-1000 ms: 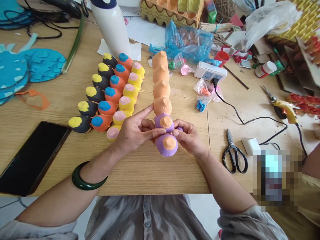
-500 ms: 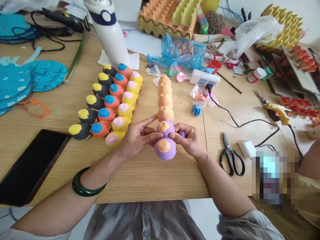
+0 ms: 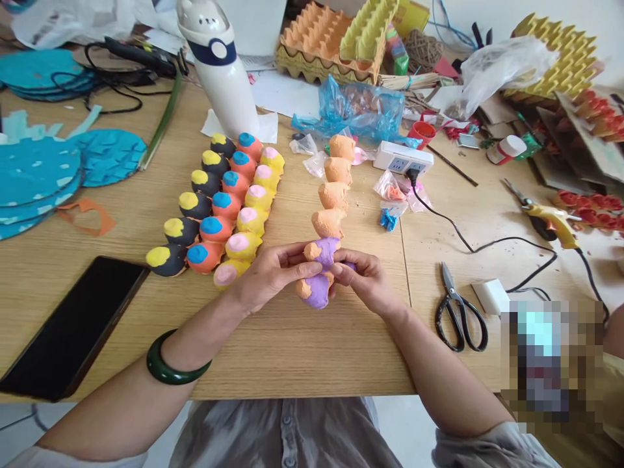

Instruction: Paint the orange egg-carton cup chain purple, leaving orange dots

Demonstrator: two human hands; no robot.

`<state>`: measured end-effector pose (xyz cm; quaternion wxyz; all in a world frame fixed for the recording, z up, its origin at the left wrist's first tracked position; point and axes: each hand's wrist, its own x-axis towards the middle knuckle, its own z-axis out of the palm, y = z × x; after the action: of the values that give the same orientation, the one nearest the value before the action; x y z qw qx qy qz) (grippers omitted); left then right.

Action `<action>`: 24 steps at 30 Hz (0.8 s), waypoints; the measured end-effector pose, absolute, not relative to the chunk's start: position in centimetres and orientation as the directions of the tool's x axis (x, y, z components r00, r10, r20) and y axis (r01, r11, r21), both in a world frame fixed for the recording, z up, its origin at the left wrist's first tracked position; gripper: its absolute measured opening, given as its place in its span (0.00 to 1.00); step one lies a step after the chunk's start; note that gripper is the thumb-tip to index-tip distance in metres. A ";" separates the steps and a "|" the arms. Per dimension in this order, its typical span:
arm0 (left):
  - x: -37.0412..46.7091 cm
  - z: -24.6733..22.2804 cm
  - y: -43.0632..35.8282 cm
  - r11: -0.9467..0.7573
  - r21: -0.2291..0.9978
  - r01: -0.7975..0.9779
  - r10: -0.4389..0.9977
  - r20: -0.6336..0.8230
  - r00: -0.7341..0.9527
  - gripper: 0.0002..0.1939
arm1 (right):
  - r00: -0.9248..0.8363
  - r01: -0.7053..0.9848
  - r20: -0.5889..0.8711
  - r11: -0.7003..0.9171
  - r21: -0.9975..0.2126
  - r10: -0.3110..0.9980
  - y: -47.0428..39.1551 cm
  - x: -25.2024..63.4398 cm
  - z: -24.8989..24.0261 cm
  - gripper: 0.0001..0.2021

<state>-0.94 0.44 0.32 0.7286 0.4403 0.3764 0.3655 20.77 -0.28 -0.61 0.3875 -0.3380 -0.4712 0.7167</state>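
Note:
Between both hands is an egg-carton strip, a row of orange cups turned on its side. Its two nearest cups carry purple clay, with their tips left orange. My left hand pinches the strip from the left, its thumb on the purple part. From the other side my right hand presses thumb and fingers on the same cups. A bit of purple clay shows behind the right fingers, partly hidden. Left of the hands lie egg-carton strips in black, orange and yellow with coloured tips.
A white bottle stands behind the strips. A phone lies front left. Scissors, a plugged power strip and a glue gun are on the right, with cords between. Egg trays lie at the back. Another person is at far right.
The egg-carton strip has been rolled so its tips point left and its right side shows. Both hands keep hold of it; the whole view has shifted slightly.

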 end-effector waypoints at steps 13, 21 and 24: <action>-1.0 -0.4 0.3 0.392 0.911 -0.126 0.833 -0.293 0.469 0.28 | -0.379 -0.109 -0.179 -0.236 -0.966 0.908 -0.4 20.6 -0.5 0.25; -1.0 -0.4 0.5 0.380 0.908 -0.175 0.888 -0.306 0.342 0.30 | -0.457 -0.108 -0.222 -0.301 -0.947 0.862 -0.4 20.4 -0.2 0.25; -1.0 -0.8 0.6 0.393 0.890 -0.232 0.892 -0.308 0.330 0.32 | -0.461 -0.076 -0.240 -0.308 -0.948 0.854 -0.4 20.5 -0.1 0.25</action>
<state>-1.04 0.56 -0.77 0.7177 0.3873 0.4261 0.3916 20.52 -0.37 -0.15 0.3308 -0.4000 -0.4865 0.7027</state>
